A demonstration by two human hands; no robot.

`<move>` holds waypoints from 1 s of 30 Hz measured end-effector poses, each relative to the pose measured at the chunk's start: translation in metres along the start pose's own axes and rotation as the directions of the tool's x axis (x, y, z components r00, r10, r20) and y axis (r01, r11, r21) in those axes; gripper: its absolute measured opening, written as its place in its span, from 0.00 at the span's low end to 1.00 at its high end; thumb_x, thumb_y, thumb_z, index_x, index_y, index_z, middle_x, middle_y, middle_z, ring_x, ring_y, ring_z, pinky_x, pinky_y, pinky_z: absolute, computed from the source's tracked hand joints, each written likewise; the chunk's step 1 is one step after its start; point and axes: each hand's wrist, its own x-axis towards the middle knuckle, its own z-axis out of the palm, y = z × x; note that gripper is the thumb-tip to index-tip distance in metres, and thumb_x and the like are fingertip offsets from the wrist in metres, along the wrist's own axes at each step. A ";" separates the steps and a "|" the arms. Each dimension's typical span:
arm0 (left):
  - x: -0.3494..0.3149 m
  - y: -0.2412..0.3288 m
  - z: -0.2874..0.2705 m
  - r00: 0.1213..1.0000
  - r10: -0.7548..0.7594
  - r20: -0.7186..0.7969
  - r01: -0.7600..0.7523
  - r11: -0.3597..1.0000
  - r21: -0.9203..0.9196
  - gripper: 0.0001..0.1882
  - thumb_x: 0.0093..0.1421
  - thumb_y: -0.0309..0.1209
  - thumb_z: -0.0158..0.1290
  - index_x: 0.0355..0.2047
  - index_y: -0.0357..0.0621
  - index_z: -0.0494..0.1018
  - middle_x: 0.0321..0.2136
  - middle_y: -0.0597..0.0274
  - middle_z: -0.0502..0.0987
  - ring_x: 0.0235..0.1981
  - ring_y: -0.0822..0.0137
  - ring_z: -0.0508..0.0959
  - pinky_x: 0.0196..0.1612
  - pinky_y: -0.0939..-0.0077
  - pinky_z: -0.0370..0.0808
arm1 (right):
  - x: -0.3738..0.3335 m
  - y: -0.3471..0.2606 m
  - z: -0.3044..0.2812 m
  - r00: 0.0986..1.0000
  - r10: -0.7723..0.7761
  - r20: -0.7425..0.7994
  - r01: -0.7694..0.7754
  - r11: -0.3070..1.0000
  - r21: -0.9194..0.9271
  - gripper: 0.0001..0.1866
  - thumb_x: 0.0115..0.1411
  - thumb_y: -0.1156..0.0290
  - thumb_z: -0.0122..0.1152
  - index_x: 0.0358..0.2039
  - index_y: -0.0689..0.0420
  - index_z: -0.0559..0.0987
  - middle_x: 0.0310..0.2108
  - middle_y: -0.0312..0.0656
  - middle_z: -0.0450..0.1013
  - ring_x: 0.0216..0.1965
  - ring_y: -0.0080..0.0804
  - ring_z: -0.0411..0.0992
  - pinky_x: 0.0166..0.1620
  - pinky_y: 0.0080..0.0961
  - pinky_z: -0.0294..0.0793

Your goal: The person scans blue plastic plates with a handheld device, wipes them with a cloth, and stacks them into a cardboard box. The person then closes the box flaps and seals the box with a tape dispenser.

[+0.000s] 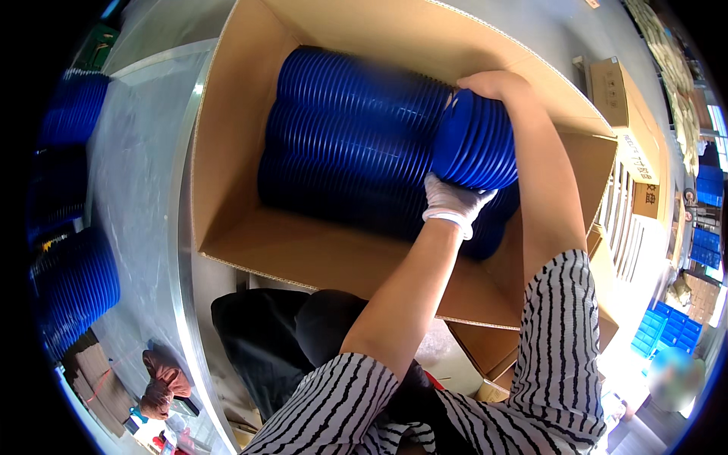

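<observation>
A large open cardboard box (239, 136) is in front of me, with rows of round, dark-blue ribbed discs (341, 140) lying on edge inside it. At the box's right end I hold a short stack of blue discs (478, 140), tilted, between both hands. My left hand (453, 203), in a white glove, grips the stack's near side. Around its far side curls my right hand (497, 85); its fingertips are partly hidden behind the discs. More discs show beneath the held stack, on the right.
Left of the box stands a metal-edged grey table (140, 189) with more blue disc stacks (76, 292) along its far left side. A brown cloth bundle (163, 383) lies near its front. Closed cartons (626, 121) and blue crates (671, 330) are at the right.
</observation>
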 end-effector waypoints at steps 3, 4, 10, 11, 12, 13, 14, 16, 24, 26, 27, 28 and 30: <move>-0.004 -0.013 0.006 0.999 -0.034 0.013 0.034 0.999 -0.012 0.31 0.67 0.50 0.28 0.66 0.54 0.61 0.69 0.56 0.56 0.69 0.46 0.56 0.66 0.34 0.56 | -0.008 0.028 -0.004 0.999 -0.020 -0.047 0.021 1.000 0.006 0.30 0.64 0.46 0.46 0.60 0.47 0.73 0.65 0.45 0.63 0.67 0.44 0.60 0.66 0.36 0.58; -0.004 -0.016 0.008 0.999 -0.041 0.008 0.042 0.999 -0.027 0.31 0.67 0.50 0.28 0.66 0.54 0.61 0.69 0.56 0.56 0.69 0.46 0.56 0.65 0.35 0.56 | -0.009 0.034 -0.006 1.000 0.009 0.001 -0.009 0.999 0.046 0.29 0.64 0.46 0.46 0.61 0.47 0.73 0.65 0.44 0.64 0.67 0.45 0.60 0.66 0.37 0.59; -0.001 -0.008 0.004 0.998 -0.022 -0.055 0.024 1.000 0.021 0.34 0.66 0.56 0.30 0.66 0.54 0.62 0.67 0.58 0.60 0.68 0.50 0.59 0.66 0.40 0.58 | -0.007 0.027 0.004 1.000 -0.006 0.017 0.004 0.995 0.104 0.29 0.65 0.45 0.46 0.61 0.46 0.73 0.66 0.44 0.63 0.68 0.44 0.58 0.66 0.37 0.57; -0.001 -0.006 0.003 0.998 -0.020 -0.054 0.021 1.000 0.015 0.34 0.67 0.55 0.28 0.67 0.54 0.59 0.69 0.58 0.57 0.69 0.49 0.55 0.67 0.39 0.54 | -0.006 0.023 0.005 0.999 -0.011 0.035 0.008 0.995 0.095 0.30 0.64 0.45 0.46 0.61 0.46 0.73 0.66 0.44 0.62 0.68 0.43 0.58 0.67 0.37 0.57; -0.002 -0.004 0.002 0.998 -0.016 -0.053 0.017 1.000 0.009 0.34 0.67 0.53 0.26 0.68 0.55 0.57 0.70 0.58 0.54 0.71 0.49 0.51 0.68 0.38 0.51 | -0.004 0.018 0.006 0.998 -0.018 0.053 0.013 0.996 0.086 0.30 0.64 0.44 0.46 0.62 0.46 0.72 0.67 0.44 0.61 0.68 0.43 0.57 0.67 0.37 0.56; -0.002 -0.006 0.004 0.998 -0.028 -0.050 0.029 1.000 0.005 0.34 0.67 0.52 0.24 0.70 0.56 0.54 0.71 0.57 0.50 0.72 0.49 0.47 0.69 0.38 0.47 | -0.004 0.021 0.004 0.998 -0.009 0.067 0.004 0.997 0.077 0.31 0.64 0.44 0.46 0.62 0.46 0.72 0.68 0.44 0.60 0.69 0.43 0.56 0.67 0.37 0.56; 0.002 -0.005 -0.001 0.998 -0.022 -0.052 0.023 1.000 0.011 0.33 0.68 0.52 0.23 0.70 0.56 0.54 0.71 0.58 0.50 0.72 0.49 0.48 0.69 0.38 0.48 | 0.009 0.025 0.007 0.997 0.000 0.083 -0.006 0.997 0.079 0.32 0.64 0.42 0.46 0.62 0.46 0.71 0.68 0.45 0.59 0.69 0.43 0.55 0.68 0.38 0.55; 0.006 -0.003 -0.006 1.000 -0.016 -0.015 0.016 1.000 0.007 0.34 0.68 0.52 0.23 0.70 0.56 0.54 0.72 0.58 0.49 0.72 0.49 0.48 0.69 0.38 0.47 | 0.029 0.026 0.017 0.993 0.022 0.117 -0.032 0.996 0.080 0.35 0.63 0.39 0.47 0.63 0.47 0.70 0.69 0.45 0.57 0.70 0.44 0.53 0.68 0.38 0.54; 0.002 -0.001 0.008 0.957 0.024 -0.290 -0.036 0.999 -0.034 0.43 0.65 0.65 0.23 0.73 0.59 0.33 0.74 0.63 0.32 0.74 0.57 0.30 0.72 0.44 0.33 | 0.018 0.059 0.048 0.986 -0.089 -0.139 0.157 0.764 0.626 0.42 0.61 0.31 0.47 0.63 0.53 0.69 0.66 0.50 0.61 0.68 0.43 0.57 0.68 0.34 0.54; -0.004 -0.006 0.012 0.939 0.025 -0.342 -0.009 0.999 0.047 0.43 0.65 0.65 0.24 0.73 0.59 0.34 0.74 0.63 0.32 0.74 0.58 0.30 0.72 0.45 0.33 | -0.003 0.082 0.054 0.947 -0.146 -0.287 0.286 0.792 0.540 0.41 0.63 0.33 0.45 0.63 0.56 0.70 0.62 0.50 0.67 0.64 0.43 0.63 0.67 0.33 0.57; -0.008 -0.013 0.016 0.926 0.030 -0.377 0.009 0.995 0.103 0.42 0.65 0.64 0.24 0.73 0.58 0.36 0.74 0.63 0.33 0.74 0.56 0.30 0.72 0.45 0.33 | -0.022 0.103 0.073 0.904 -0.189 -0.383 0.383 0.755 0.532 0.39 0.65 0.36 0.46 0.61 0.58 0.72 0.61 0.51 0.68 0.63 0.43 0.64 0.66 0.34 0.59; -0.013 -0.012 0.016 0.917 0.050 -0.395 0.001 0.992 0.129 0.41 0.66 0.62 0.26 0.73 0.57 0.37 0.74 0.62 0.35 0.74 0.56 0.32 0.72 0.46 0.33 | -0.044 0.111 0.087 0.861 -0.241 -0.447 0.455 0.756 0.469 0.37 0.66 0.38 0.46 0.59 0.59 0.72 0.59 0.52 0.69 0.62 0.44 0.65 0.65 0.35 0.60; -0.017 -0.016 0.014 0.904 0.105 -0.413 -0.024 0.980 0.197 0.40 0.66 0.59 0.30 0.73 0.55 0.39 0.73 0.61 0.37 0.74 0.56 0.35 0.72 0.48 0.35 | -0.123 0.118 0.106 0.844 -0.230 -0.484 0.477 0.736 0.480 0.28 0.70 0.50 0.48 0.58 0.61 0.73 0.62 0.50 0.67 0.65 0.40 0.62 0.67 0.32 0.57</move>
